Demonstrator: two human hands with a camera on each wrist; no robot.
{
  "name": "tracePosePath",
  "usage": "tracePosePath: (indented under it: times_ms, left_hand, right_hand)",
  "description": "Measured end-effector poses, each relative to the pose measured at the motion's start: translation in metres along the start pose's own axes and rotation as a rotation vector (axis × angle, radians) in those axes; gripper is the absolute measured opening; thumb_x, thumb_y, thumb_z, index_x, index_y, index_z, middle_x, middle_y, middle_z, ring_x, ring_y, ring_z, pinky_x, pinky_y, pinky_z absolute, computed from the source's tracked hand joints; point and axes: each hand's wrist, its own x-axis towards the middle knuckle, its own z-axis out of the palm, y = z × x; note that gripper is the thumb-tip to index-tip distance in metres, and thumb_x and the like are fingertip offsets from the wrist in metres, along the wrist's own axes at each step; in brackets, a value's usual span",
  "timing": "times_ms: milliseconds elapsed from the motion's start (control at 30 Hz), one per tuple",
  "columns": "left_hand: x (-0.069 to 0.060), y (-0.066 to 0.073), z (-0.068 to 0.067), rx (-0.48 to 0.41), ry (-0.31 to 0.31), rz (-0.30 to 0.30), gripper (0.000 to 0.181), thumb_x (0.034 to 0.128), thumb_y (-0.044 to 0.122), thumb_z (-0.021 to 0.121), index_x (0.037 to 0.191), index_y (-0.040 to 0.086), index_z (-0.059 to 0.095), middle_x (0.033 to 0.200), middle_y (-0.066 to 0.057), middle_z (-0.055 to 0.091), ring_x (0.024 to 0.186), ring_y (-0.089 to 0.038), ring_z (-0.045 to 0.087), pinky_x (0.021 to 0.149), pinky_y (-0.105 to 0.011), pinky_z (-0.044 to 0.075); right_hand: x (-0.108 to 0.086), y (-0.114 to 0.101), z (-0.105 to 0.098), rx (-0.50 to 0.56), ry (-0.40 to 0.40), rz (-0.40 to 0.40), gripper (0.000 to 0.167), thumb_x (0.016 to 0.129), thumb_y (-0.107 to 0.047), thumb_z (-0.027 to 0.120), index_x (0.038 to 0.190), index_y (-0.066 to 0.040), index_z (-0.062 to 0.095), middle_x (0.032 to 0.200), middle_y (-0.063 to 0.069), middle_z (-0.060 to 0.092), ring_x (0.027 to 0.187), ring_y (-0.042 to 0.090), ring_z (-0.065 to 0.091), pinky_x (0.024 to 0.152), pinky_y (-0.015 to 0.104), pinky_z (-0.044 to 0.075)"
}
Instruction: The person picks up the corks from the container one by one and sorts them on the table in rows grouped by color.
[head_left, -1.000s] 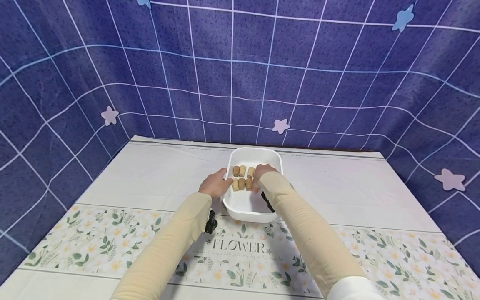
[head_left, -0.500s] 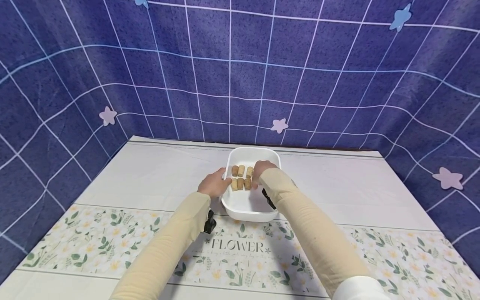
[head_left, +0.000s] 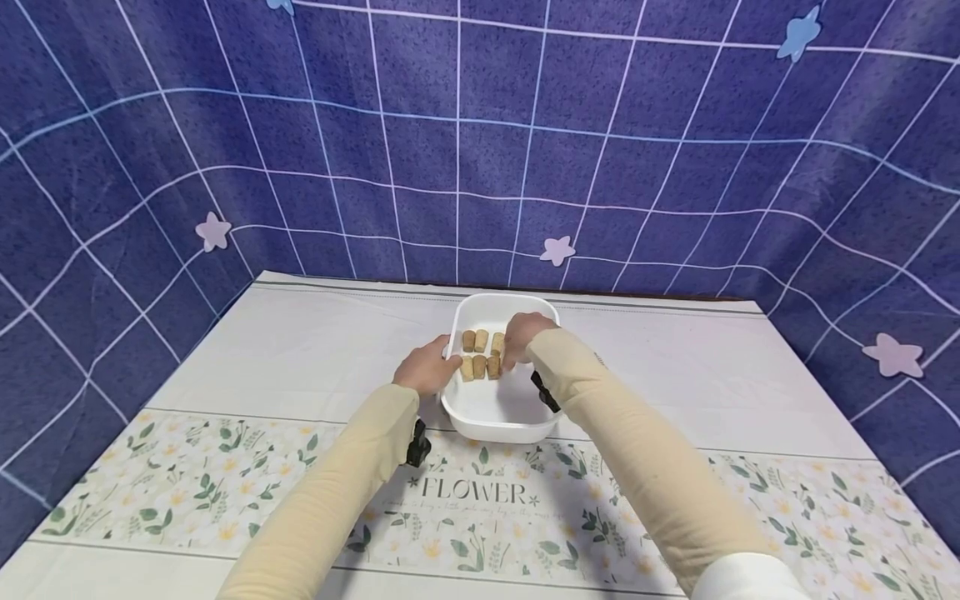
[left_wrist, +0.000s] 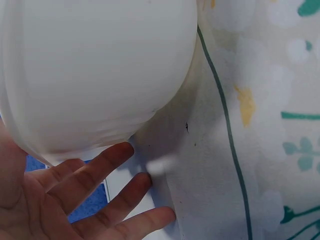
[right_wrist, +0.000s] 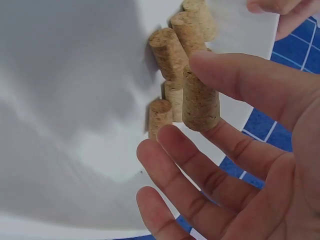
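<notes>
A white plastic basin stands on the table with several wine corks in two short rows inside. My left hand holds the basin's left wall, thumb over the rim and fingers outside. In the left wrist view the spread fingers lie along and below the outer wall. My right hand is inside the basin, on the right of the corks. Its thumb and a finger pinch one cork, seen in the right wrist view; the other fingers are loosely bent. In the head view that cork is hidden by the hand.
A white tablecloth with a floral band and the word FLOWER covers the table. Behind and at both sides hangs a blue gridded curtain with star shapes.
My right hand has risen slightly and shifted a little away from the rows of corks. The left hand and the basin stay put; the view has drifted slightly.
</notes>
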Motion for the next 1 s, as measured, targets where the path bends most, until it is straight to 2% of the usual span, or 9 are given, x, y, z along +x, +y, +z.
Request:
tracePosePath:
  times_ms: [233,433,633,800,1000]
  left_hand:
    - [0.001,0.0,0.0,0.009,0.003,0.004,0.053,0.1056,0.024,0.046,0.155,0.007,0.04,0.133,-0.022,0.063,0.115,-0.037,0.063,0.1,-0.051,0.047]
    - [0.003,-0.001,0.0,0.003,0.001,0.003,0.053,0.1056,0.025,0.046,0.155,0.008,0.04,0.132,-0.022,0.063,0.114,-0.036,0.064,0.098,-0.05,0.049]
    - [0.004,-0.002,-0.001,-0.003,-0.012,0.002,0.054,0.105,0.026,0.046,0.156,0.008,0.039,0.13,-0.022,0.064,0.11,-0.035,0.065,0.094,-0.048,0.051]
    - [0.004,-0.002,-0.002,-0.016,-0.024,-0.002,0.055,0.1049,0.026,0.047,0.156,0.008,0.039,0.132,-0.022,0.063,0.113,-0.035,0.064,0.096,-0.048,0.05]
    - [0.007,-0.005,-0.002,-0.013,-0.032,0.002,0.055,0.1048,0.026,0.047,0.156,0.007,0.039,0.136,-0.022,0.061,0.114,-0.035,0.063,0.096,-0.047,0.05]
  right_hand:
    - [-0.024,0.002,-0.014,0.008,0.016,-0.085,0.043,0.086,-0.021,0.078,0.126,-0.006,0.07,0.124,0.008,0.069,0.115,0.026,0.063,0.097,0.035,0.05]
    - [-0.026,0.013,-0.021,0.036,0.048,-0.112,0.05,0.085,-0.02,0.077,0.131,-0.003,0.066,0.137,0.014,0.061,0.126,0.031,0.056,0.105,0.04,0.045]
    - [-0.028,0.025,-0.027,0.055,0.087,-0.124,0.048,0.083,-0.019,0.078,0.126,-0.003,0.067,0.134,0.016,0.063,0.121,0.032,0.058,0.103,0.041,0.046]
    - [-0.031,0.033,-0.03,0.078,0.106,-0.12,0.05,0.083,-0.02,0.078,0.128,-0.003,0.066,0.134,0.016,0.062,0.12,0.033,0.057,0.102,0.043,0.046]
    - [-0.039,0.04,-0.035,0.112,0.127,-0.123,0.051,0.083,-0.018,0.077,0.13,-0.002,0.065,0.11,0.013,0.072,0.104,0.029,0.063,0.094,0.042,0.05]
